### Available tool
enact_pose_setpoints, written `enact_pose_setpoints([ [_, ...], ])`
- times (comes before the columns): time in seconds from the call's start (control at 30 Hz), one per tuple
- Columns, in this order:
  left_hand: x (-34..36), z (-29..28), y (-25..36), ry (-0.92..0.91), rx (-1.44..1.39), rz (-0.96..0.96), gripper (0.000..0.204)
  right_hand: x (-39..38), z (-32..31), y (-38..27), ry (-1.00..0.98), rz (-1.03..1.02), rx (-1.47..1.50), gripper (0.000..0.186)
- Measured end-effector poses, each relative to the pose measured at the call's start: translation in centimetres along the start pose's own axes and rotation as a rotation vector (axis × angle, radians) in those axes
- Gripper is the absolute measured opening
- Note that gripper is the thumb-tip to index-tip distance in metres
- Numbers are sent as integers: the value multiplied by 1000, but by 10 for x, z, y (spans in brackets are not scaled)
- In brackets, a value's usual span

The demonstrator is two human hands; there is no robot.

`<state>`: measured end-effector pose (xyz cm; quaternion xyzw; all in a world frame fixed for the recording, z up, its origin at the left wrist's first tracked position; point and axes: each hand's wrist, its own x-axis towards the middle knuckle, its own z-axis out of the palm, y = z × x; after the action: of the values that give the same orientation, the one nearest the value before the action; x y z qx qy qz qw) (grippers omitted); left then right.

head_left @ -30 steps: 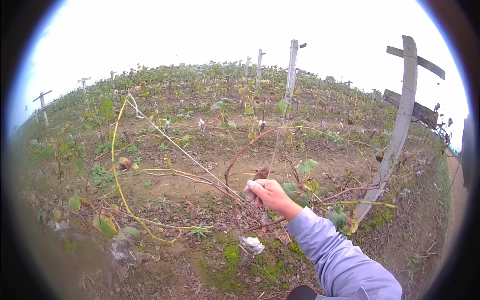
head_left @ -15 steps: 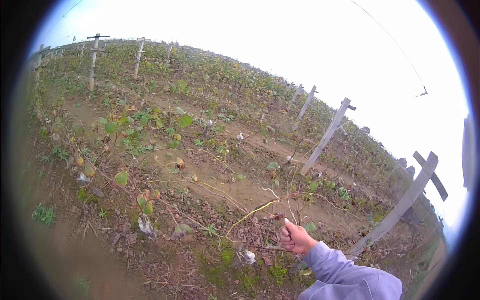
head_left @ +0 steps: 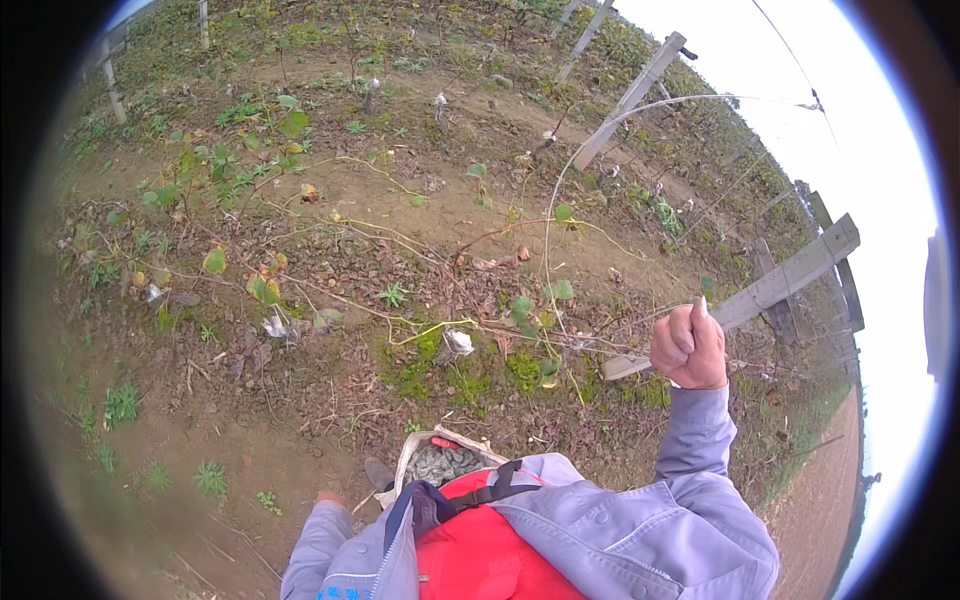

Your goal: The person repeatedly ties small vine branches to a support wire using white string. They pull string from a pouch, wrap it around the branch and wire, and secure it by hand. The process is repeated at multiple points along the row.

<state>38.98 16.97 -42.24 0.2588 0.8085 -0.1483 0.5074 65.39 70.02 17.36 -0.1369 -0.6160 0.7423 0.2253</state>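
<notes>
Pale sky (head_left: 860, 130) over brown soil (head_left: 240, 440)

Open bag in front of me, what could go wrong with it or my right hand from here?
The bag gapes open, so its contents might spill if you bend. Your right hand shows against the leaning post, so it could get scraped if they're really that close. Thin stems spread ahead might snag your right sleeve if you reach in.

Left hand (head_left: 331, 497) mostly hidden; its grip unclear
</notes>
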Motion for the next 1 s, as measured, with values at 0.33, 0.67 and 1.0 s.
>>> enact_pose_setpoints([
  [0.33, -128, -197, 186, 793, -802, 352, 33, -52, -55, -8, -48, -110, 204, 63],
  [0.67, -223, -228, 442, 847, -196, 1276, 31, -115, -31, 48, -290, 151, -43, 57],
  [1.0, -270, -217, 247, 691, -1032, 784, 50, -121, 2, 112, -46, 184, -55, 41],
])
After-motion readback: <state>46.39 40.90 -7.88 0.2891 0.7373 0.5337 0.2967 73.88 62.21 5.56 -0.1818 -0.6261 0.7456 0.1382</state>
